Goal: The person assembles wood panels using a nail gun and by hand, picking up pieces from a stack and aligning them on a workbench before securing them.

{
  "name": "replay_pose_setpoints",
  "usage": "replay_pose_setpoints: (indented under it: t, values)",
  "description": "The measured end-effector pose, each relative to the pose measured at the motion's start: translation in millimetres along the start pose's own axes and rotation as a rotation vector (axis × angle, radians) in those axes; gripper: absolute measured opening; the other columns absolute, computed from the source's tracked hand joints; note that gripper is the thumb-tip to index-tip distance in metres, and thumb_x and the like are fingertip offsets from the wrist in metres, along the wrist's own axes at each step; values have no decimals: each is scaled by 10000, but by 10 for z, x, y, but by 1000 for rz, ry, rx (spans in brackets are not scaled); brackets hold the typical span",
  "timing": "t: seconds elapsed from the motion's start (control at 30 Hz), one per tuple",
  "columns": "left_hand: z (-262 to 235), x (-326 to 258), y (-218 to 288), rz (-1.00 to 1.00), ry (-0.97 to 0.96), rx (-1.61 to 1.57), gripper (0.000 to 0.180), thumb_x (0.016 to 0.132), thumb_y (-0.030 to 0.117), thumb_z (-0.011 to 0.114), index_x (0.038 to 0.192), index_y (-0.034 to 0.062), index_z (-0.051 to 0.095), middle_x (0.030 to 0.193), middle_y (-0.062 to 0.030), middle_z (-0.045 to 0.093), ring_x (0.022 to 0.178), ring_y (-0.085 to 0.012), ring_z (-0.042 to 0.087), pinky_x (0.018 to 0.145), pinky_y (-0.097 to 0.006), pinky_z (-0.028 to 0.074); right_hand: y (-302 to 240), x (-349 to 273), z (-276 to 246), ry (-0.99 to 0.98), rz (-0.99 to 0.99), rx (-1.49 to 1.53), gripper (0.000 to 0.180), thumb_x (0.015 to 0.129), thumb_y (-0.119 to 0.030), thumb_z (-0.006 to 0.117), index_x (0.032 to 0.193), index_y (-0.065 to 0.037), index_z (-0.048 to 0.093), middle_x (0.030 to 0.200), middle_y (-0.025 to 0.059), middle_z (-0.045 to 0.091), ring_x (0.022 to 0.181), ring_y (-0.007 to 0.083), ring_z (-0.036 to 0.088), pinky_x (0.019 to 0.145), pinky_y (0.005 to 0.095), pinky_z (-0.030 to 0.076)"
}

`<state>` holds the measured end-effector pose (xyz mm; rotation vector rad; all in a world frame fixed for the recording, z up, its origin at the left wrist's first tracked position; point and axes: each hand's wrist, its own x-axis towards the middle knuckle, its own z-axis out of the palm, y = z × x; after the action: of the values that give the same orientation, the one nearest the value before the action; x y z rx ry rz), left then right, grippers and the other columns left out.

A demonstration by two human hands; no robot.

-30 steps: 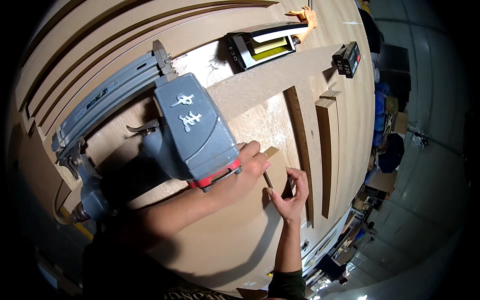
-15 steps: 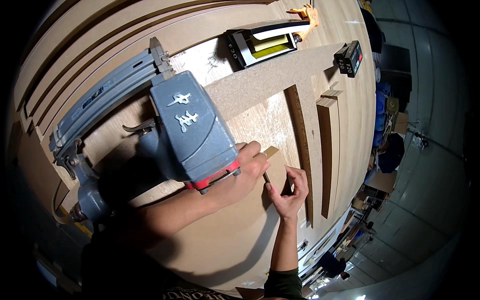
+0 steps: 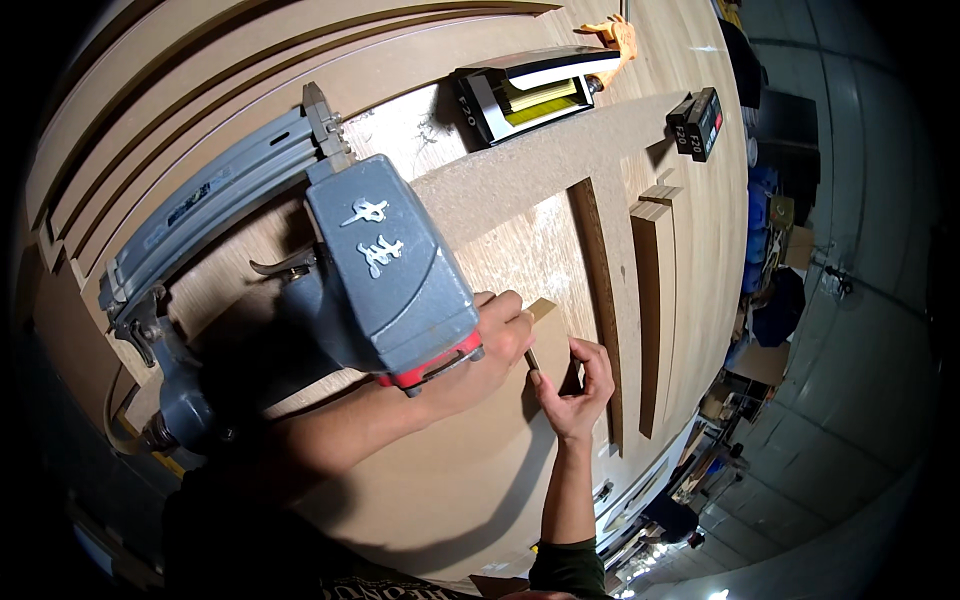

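Observation:
A grey-blue pneumatic nail gun [image 3: 405,285] with a red-trimmed end looms at the left and covers part of my left forearm and wrist. Just past its red end, my left hand [image 3: 503,338] is closed with curled fingers on a thin narrow strip [image 3: 533,360] whose kind I cannot make out. My right hand [image 3: 580,388] faces it, thumb against the strip's lower end and fingers bent, a gap showing between thumb and forefinger. Both hands are over a tan fibreboard panel [image 3: 430,495]; its corner shows between them.
An open box [image 3: 490,125] holding yellowish nail strips stands beyond, next to an orange glove [image 3: 622,38]. Small black boxes [image 3: 695,125] are at the far right. A particleboard frame [image 3: 600,300] and stacked board strips [image 3: 655,310] lie right of my hands; long boards [image 3: 230,65] fill the far left.
My hands stay close together in almost the same place, with only slight finger movement. The nail gun and bench appear shifted slightly in the picture.

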<state>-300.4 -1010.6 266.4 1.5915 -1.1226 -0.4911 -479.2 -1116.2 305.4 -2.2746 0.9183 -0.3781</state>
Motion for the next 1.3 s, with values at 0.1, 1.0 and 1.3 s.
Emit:
replay_pose_setpoints:
  t: [0.1, 1.0, 1.3]
  values:
    - [37, -7, -9, -5, -10, 40, 260, 689, 42, 751, 923, -12, 652, 766, -97, 544, 692, -276, 591, 580, -374, 470, -6, 2, 15, 11, 18, -33, 507, 614, -99, 830, 1063, 30, 632, 1032, 139, 594, 968, 217, 625, 856, 320, 519]
    - [-39, 15, 14, 9, -67, 68, 399, 644, 56, 783, 1010, -42, 657, 780, -106, 554, 705, -269, 599, 593, -377, 485, -23, 1, 7, 35, 52, 13, 490, 601, -80, 835, 1050, 23, 668, 991, 103, 598, 905, 185, 629, 811, 301, 517]
    - [-74, 13, 48, -29, -32, 42, 387, 668, 94, 781, 1005, -46, 654, 770, -99, 545, 709, -281, 592, 597, -394, 482, 11, -22, 44, 43, 14, 14, 487, 602, -89, 836, 1040, 26, 657, 990, 113, 595, 901, 198, 630, 805, 305, 521]
